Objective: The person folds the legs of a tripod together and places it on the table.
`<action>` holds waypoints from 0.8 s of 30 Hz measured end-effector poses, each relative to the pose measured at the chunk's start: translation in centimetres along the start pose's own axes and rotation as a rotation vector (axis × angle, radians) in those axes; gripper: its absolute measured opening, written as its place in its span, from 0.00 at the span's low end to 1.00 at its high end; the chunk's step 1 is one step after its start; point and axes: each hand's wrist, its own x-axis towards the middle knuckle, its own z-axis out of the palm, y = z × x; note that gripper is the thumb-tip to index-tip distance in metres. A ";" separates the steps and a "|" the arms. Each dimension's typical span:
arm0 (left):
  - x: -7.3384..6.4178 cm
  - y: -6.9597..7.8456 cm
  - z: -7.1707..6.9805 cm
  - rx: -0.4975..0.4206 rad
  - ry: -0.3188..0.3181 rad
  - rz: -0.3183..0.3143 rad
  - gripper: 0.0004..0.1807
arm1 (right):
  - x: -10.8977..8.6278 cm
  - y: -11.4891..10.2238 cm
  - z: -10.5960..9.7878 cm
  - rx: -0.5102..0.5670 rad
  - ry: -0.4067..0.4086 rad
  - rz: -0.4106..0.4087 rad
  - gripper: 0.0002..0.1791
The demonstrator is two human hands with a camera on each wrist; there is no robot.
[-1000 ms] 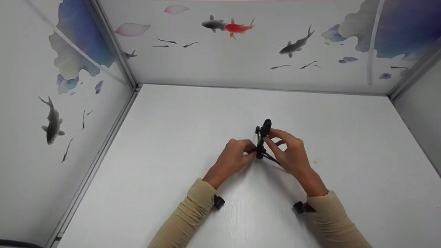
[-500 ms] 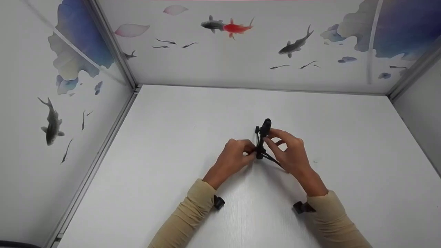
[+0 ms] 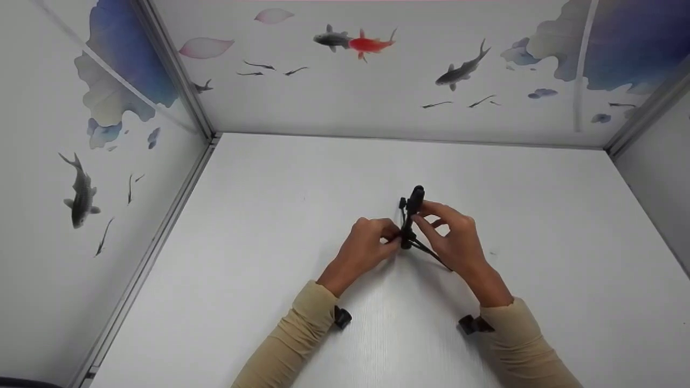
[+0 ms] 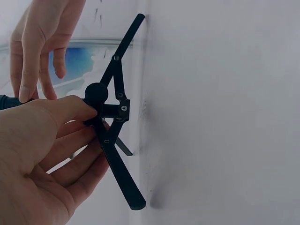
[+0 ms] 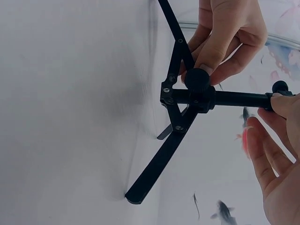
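Note:
A small black tripod stands on the white table with its legs spread. My left hand grips it low down at the hub, thumb beside a round knob. My right hand pinches the upper part of the centre column, near a second, smaller knob. One leg slants down to the table in the left wrist view, with hinged braces joining it to the column. Fingers partly hide the hub, and the column's top is cut off in both wrist views.
The white table is bounded by a back panel and side panels with painted fish. Metal strips run along the panel edges. A black camera sits at each wrist, and a dark curved edge shows at lower left.
Both hands keep their hold in nearly the same place. The tripod leg below the right hand shows slightly farther out toward the wrist.

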 end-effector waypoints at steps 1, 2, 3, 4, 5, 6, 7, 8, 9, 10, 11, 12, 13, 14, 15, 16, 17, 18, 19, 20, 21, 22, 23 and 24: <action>0.0 0.0 0.0 -0.003 0.000 0.001 0.05 | 0.0 0.0 0.0 0.000 0.003 -0.002 0.19; 0.0 0.0 0.0 -0.003 0.001 0.002 0.05 | 0.0 0.0 0.0 0.001 0.002 -0.001 0.18; 0.0 0.0 0.0 -0.003 0.002 0.003 0.05 | 0.0 0.0 0.0 0.004 -0.002 0.004 0.18; 0.0 0.0 0.0 -0.007 0.001 0.002 0.05 | 0.1 0.0 0.0 0.006 -0.003 0.005 0.18; 0.0 0.0 0.0 -0.009 0.001 0.002 0.05 | 0.1 -0.1 0.0 0.007 -0.003 0.005 0.18; 0.0 0.0 0.0 -0.010 0.002 0.003 0.05 | 0.1 -0.1 0.0 0.009 -0.003 0.005 0.18; 0.0 0.0 0.0 -0.012 0.003 0.004 0.05 | 0.0 0.0 0.0 0.010 -0.002 0.004 0.18; 0.0 0.1 0.0 -0.013 0.005 0.006 0.05 | 0.0 0.0 0.0 0.012 -0.003 0.004 0.18; 0.0 0.1 0.0 -0.016 0.007 0.007 0.05 | 0.0 0.0 0.0 0.012 -0.002 0.001 0.18; 0.0 0.1 0.0 -0.020 0.009 0.007 0.05 | 0.0 0.0 0.0 0.012 -0.001 -0.003 0.18; 0.0 0.1 0.0 -0.023 0.010 0.007 0.05 | 0.0 0.1 0.1 0.013 -0.001 -0.005 0.19; 0.0 0.1 0.0 -0.027 0.012 0.006 0.05 | 0.0 0.1 0.1 0.014 0.000 -0.007 0.20; 0.0 0.1 0.0 -0.030 0.014 0.005 0.05 | -0.1 0.1 0.1 0.013 0.002 -0.010 0.20; 0.0 0.1 0.0 -0.030 0.015 0.005 0.05 | -0.1 0.1 0.1 0.012 0.002 -0.014 0.20; 0.0 0.1 0.0 -0.029 0.016 0.003 0.05 | -0.1 0.2 0.2 0.011 0.000 -0.014 0.21; 0.0 0.1 0.0 -0.031 0.016 0.002 0.05 | -0.1 0.2 0.2 0.011 -0.001 -0.014 0.21; -0.1 0.1 0.0 -0.031 0.018 0.001 0.05 | -0.1 0.2 0.2 0.010 -0.001 -0.014 0.21; -0.1 0.1 0.0 -0.033 0.019 0.001 0.05 | -0.1 0.2 0.1 0.007 0.000 -0.016 0.21; -0.1 0.0 0.0 -0.034 0.020 0.002 0.05 | -0.1 0.2 0.1 0.004 0.000 -0.019 0.21; -0.1 0.0 0.0 -0.036 0.022 0.002 0.05 | -0.1 0.2 0.1 0.001 -0.002 -0.021 0.21; -0.1 0.0 0.0 -0.042 0.022 0.003 0.05 | -0.1 0.2 0.1 0.001 -0.005 -0.020 0.21; -0.1 0.0 0.1 -0.048 0.022 0.003 0.05 | -0.1 0.2 0.1 0.000 -0.007 -0.019 0.20; -0.1 0.0 0.1 -0.049 0.023 0.004 0.05 | -0.1 0.2 0.1 0.000 -0.009 -0.018 0.20; -0.1 0.0 0.0 -0.051 0.023 0.004 0.05 | -0.1 0.2 0.1 0.000 -0.010 -0.021 0.20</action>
